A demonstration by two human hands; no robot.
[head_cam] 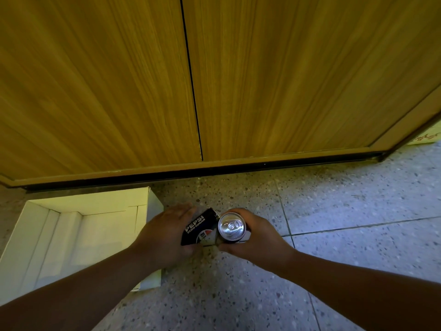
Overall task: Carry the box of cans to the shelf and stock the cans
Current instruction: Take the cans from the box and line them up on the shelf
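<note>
A black can (199,226) is being held in the left hand (167,235), tipped on its side. A second can (232,227) is being held upright in the right hand (259,237), with fingers wrapped around it. The white box (59,237) is being left open on the floor (334,211), just beside the left hand, below the wooden doors (191,80).

The single head-worn view looks steeply down and forward from above the person's forearms; its wide angle bows the closed wooden doors (191,80) filling the far half; speckled floor tiles (346,211) lie near and right; a white box (71,225) sits near left, close below.
</note>
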